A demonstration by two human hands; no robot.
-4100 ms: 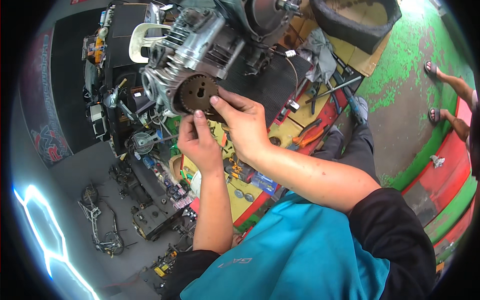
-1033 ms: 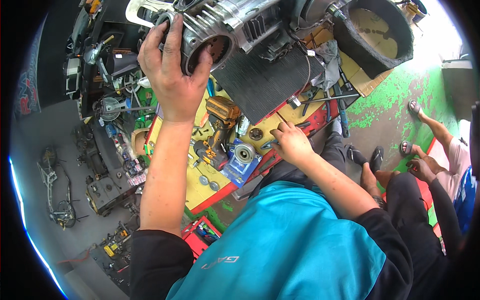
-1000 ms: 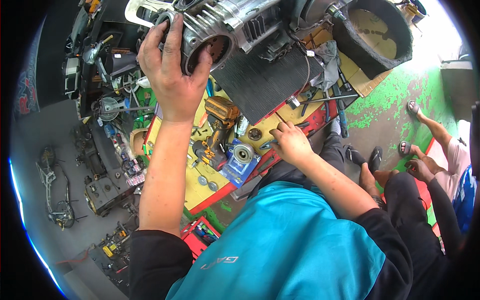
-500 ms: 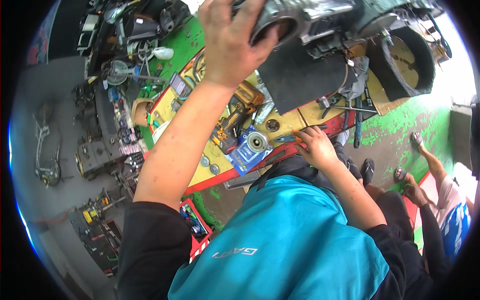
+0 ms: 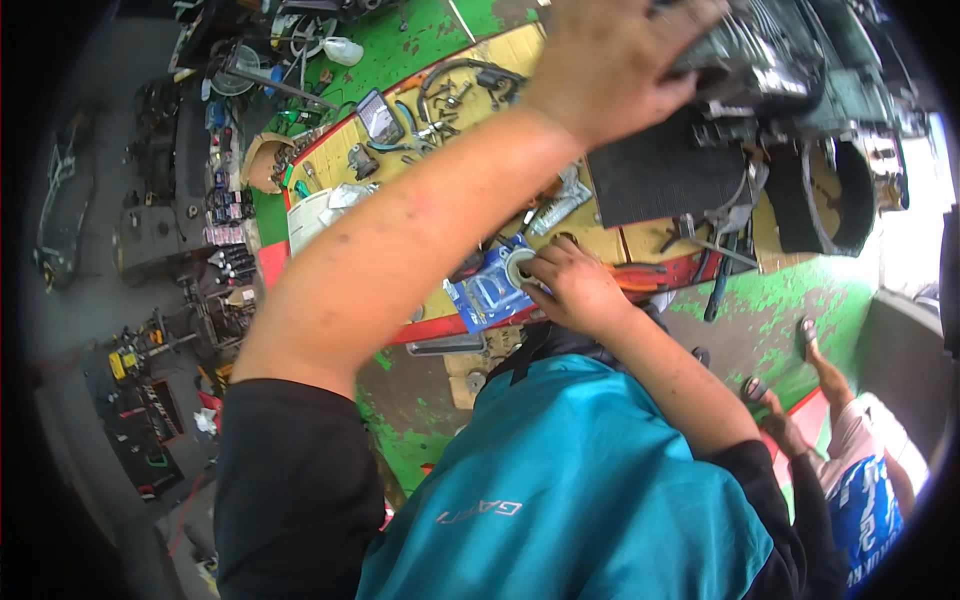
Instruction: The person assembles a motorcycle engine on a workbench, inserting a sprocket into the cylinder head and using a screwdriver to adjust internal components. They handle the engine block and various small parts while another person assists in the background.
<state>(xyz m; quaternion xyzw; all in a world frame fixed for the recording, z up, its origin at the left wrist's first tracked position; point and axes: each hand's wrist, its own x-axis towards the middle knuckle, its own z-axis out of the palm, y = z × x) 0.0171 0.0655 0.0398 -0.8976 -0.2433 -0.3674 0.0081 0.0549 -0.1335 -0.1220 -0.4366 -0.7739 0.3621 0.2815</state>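
My left hand [image 5: 625,75] reaches far forward, its fingers smeared but curled over the edge of a grey metal engine [image 5: 765,85]. Close to my body, my right hand [image 5: 578,285] has its fingers closed on a round metal ring-shaped part [image 5: 518,268]. That part rests at the edge of a blue and clear blister package [image 5: 487,292]; my fingers hide some of it. Orange-handled pliers [image 5: 640,278] lie right of that hand. My left forearm hides most of the cordless tool behind it.
A yellow-topped workbench [image 5: 440,300] with a red rim carries a phone [image 5: 379,115], a black ribbed mat [image 5: 665,180], a silver tube [image 5: 562,205] and several hand tools. Another person's foot [image 5: 808,328] shows on the green floor at right. Shelved parts line the left.
My right hand has moved left from the pliers to the round metal part and closed on it. The view has shifted, and my left hand stays at the engine.
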